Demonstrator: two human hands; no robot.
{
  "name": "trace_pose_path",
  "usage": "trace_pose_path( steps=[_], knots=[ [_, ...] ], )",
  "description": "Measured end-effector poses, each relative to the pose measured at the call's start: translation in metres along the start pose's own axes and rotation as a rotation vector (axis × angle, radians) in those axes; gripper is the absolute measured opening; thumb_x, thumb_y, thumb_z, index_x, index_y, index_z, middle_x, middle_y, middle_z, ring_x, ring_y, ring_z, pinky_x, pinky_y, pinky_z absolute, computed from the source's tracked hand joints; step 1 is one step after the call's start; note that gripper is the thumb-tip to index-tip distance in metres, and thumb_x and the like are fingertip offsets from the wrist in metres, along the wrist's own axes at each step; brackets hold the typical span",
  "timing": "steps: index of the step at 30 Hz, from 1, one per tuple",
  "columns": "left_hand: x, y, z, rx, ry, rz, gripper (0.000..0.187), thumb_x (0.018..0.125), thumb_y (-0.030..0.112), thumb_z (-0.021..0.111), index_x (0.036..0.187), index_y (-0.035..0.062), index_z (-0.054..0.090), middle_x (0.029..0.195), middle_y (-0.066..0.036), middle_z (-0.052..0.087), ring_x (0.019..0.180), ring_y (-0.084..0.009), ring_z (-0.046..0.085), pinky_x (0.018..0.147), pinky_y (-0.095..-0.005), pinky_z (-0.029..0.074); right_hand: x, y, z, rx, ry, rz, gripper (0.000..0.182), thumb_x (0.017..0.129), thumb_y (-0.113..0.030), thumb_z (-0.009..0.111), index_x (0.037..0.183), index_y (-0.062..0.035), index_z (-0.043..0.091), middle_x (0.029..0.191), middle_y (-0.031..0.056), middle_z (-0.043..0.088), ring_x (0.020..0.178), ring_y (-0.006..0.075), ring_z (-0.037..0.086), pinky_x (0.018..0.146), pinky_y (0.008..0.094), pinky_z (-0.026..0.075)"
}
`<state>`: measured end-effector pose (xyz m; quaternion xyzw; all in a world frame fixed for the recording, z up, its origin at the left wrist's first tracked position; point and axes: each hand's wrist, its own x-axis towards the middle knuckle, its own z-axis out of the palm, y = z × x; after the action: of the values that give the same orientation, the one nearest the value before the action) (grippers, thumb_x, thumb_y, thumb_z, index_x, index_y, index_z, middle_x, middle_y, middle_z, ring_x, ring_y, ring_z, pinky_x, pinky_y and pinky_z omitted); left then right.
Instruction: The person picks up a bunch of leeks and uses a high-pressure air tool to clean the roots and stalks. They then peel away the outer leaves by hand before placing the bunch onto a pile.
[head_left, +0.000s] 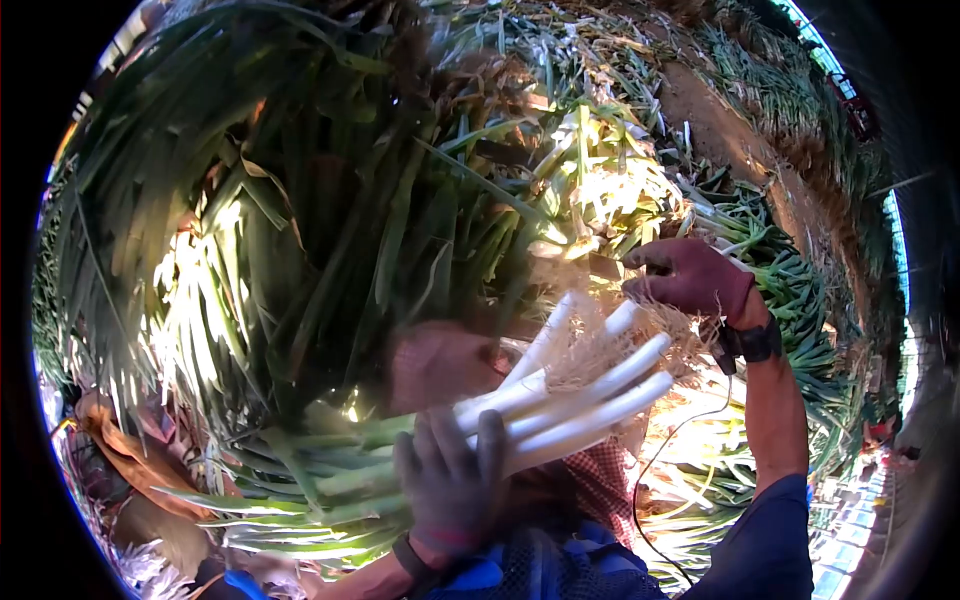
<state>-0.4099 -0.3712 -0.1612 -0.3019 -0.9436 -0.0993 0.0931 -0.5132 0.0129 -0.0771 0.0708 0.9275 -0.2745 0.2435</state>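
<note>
A bunch of long green onions (590,400) lies across my lap, with white stems and stringy roots (590,350) pointing right and green leaves trailing left. My left hand (450,480), in a grey glove, is closed around the bunch where white turns to green. Above the root ends is my right hand (690,277), in a dark red glove with a black band at the wrist. Its thumb and fingers are curved with a gap between them, and nothing shows in that gap.
A tall heap of green onions (330,200) rises ahead and to the left. More onions (790,280) are piled along the right, beside a strip of bare soil (715,110). Sunlit leaves and trimmings (610,180) lie beyond my hands. A thin black cable (650,465) hangs from my right wrist.
</note>
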Motion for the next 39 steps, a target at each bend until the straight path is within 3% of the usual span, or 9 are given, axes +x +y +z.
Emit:
trace_pose_path(
  steps=[10,16,17,20,26,29,33,36,39],
  knots=[
    [0.017,-0.003,0.002,-0.005,0.039,0.090,0.059,0.089,0.037,0.067,0.139,0.0078,0.055,0.135,-0.030,0.056,0.118,-0.0476,0.060,0.097,-0.0663,0.045,0.048,0.051,0.016,-0.501,0.417,0.020,0.026,0.093,-0.030,0.071,0.097,-0.0041,0.075,0.094,0.0204,0.073,0.094,0.0401,0.070,0.084,0.0484,0.055],
    [0.012,0.003,-0.002,0.030,0.042,0.047,0.095,0.076,0.055,0.080,0.155,0.0096,0.051,0.139,-0.026,0.061,0.119,-0.0464,0.062,0.097,-0.0605,0.051,-0.043,-0.055,-0.014,-0.123,0.714,-0.336,0.040,0.094,-0.044,0.078,0.114,-0.0097,0.076,0.098,0.0112,0.074,0.090,0.0340,0.072,0.082,0.0462,0.056],
    [0.029,0.002,0.008,0.003,0.240,0.087,0.064,0.088,0.042,0.068,0.139,0.0054,0.054,0.128,-0.024,0.060,0.107,-0.0421,0.063,0.091,-0.0599,0.048,-0.055,-0.078,-0.003,-0.219,0.788,-0.456,0.041,0.092,-0.043,0.079,0.116,-0.0104,0.074,0.095,0.0112,0.072,0.086,0.0323,0.071,0.082,0.0467,0.054],
    [0.014,0.006,0.002,-0.106,0.067,0.043,0.091,0.084,0.056,0.071,0.159,0.0096,0.047,0.146,-0.026,0.056,0.123,-0.0484,0.057,0.099,-0.0635,0.047,-0.070,-0.121,0.050,-0.169,0.633,-0.795,0.049,0.084,-0.040,0.082,0.119,-0.0079,0.070,0.111,0.0123,0.068,0.102,0.0329,0.066,0.090,0.0499,0.051],
    [0.020,-0.031,0.050,0.040,0.300,0.172,0.050,0.098,0.029,0.062,0.142,0.0071,0.053,0.127,-0.014,0.064,0.105,-0.0331,0.067,0.086,-0.0492,0.052,-0.047,-0.131,0.115,-0.477,0.362,-0.609,0.047,0.083,-0.049,0.077,0.108,-0.0090,0.072,0.105,0.0107,0.069,0.103,0.0296,0.066,0.090,0.0437,0.050],
    [0.018,-0.033,0.041,-0.040,0.230,0.148,0.110,0.063,0.064,0.087,0.145,0.0024,0.050,0.139,-0.019,0.060,0.117,-0.0392,0.063,0.098,-0.0544,0.048,-0.049,-0.135,0.115,-0.487,0.294,-0.545,0.045,0.083,-0.051,0.076,0.102,-0.0101,0.073,0.101,0.0094,0.069,0.100,0.0288,0.067,0.087,0.0435,0.050],
    [0.015,-0.024,0.016,0.023,0.271,0.104,0.070,0.087,0.045,0.071,0.143,0.0074,0.052,0.130,-0.018,0.061,0.112,-0.0359,0.063,0.095,-0.0537,0.050,-0.046,-0.139,0.123,-0.478,0.343,-0.583,0.048,0.082,-0.053,0.077,0.103,-0.0100,0.073,0.103,0.0091,0.069,0.102,0.0290,0.067,0.087,0.0442,0.051],
    [-0.002,-0.014,-0.022,0.044,0.079,0.022,0.139,0.052,0.077,0.085,0.156,0.0003,0.037,0.151,-0.025,0.053,0.137,-0.0430,0.052,0.114,-0.0567,0.039,-0.046,-0.144,0.123,-0.457,0.328,-0.601,0.051,0.082,-0.055,0.078,0.105,-0.0099,0.073,0.105,0.0099,0.069,0.104,0.0296,0.066,0.089,0.0453,0.051],
    [-0.033,-0.003,-0.037,-0.104,0.186,0.022,0.059,0.091,0.049,0.074,0.127,0.0043,0.067,0.131,-0.023,0.063,0.117,-0.0452,0.061,0.096,-0.0588,0.050,-0.046,-0.146,0.119,-0.453,0.279,-0.595,0.055,0.082,-0.057,0.078,0.108,-0.0095,0.074,0.108,0.0112,0.069,0.106,0.0309,0.066,0.091,0.0465,0.051]
  ],
)
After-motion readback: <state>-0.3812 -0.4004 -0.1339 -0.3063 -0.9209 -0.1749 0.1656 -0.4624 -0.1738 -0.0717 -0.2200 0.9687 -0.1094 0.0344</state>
